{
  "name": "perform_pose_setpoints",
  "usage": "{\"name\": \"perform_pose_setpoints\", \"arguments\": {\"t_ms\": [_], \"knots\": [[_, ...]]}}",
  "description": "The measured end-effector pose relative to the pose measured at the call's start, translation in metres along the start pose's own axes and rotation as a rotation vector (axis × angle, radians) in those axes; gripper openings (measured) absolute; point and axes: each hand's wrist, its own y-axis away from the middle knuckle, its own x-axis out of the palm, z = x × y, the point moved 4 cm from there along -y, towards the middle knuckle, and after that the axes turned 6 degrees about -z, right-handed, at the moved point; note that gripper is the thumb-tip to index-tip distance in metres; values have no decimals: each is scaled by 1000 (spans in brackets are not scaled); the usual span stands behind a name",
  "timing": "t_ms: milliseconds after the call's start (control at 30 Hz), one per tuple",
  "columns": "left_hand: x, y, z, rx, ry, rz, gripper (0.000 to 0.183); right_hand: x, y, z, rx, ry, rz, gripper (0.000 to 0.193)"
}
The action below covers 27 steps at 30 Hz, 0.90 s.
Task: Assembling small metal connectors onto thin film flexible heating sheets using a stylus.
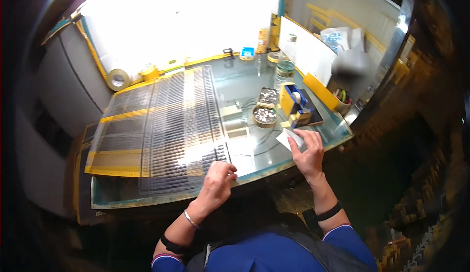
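One curled left hand (215,185) is at the near right edge of a clear, glossy panel (181,118) with fine dark ribs, flat on the bench (268,169); the right hand (310,157), thumb and fingers slightly parted, meets a small white paper (284,138), either grip impossible to tell. Beyond sit a round tin (265,122) and a tape dispenser (289,99)

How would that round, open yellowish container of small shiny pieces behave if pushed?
The container would likely slide before tipping: it's low and broad on a glossy tabletop. Its shiny pieces, piled near the rim, might spill if jolted.
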Motion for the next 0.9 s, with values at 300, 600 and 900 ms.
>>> {"name": "perform_pose_setpoints", "arguments": {"t_ms": [300, 600, 900], "knots": [[-18, 11, -17, -427, 939, -43, 22, 10, 3, -23, 147, -31, 306, 60], [-49, 49, 6, -734, 1123, -22, 11, -15, 21, 10, -466, 50, 590, 57], [-84, 63, 4, -719, 956, -226, 15, 2, -153, -24, -317, -125, 202, 16]]}}
